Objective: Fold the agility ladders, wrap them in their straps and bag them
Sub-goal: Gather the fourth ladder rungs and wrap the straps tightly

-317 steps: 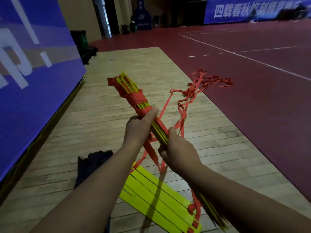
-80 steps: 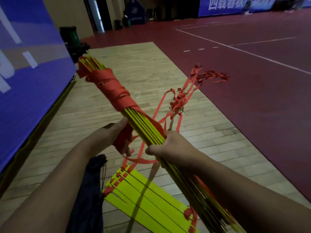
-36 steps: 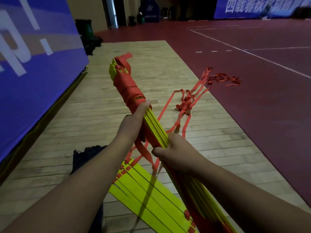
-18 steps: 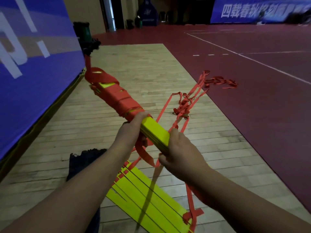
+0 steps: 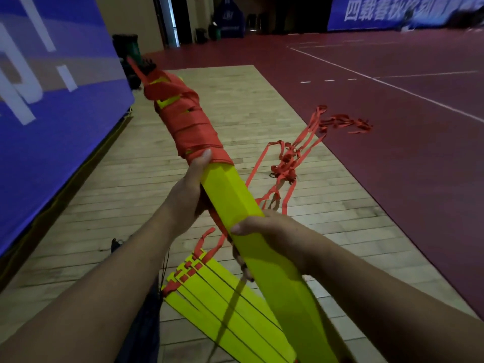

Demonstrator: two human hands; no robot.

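Left grip (image 5: pixel 187 195), right grip (image 5: pixel 272 231) (both curled)

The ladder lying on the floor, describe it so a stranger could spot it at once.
On the pale wooden strip beside the red court, look nearest the camera. The floor ladder is a flat fan of yellow rungs beside a dark bag; unlike the held bundle, it is not wrapped in red.

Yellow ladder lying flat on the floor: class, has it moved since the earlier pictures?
No. The flat yellow ladder still lies on the wooden floor, its left end beside the dark bag, as before.
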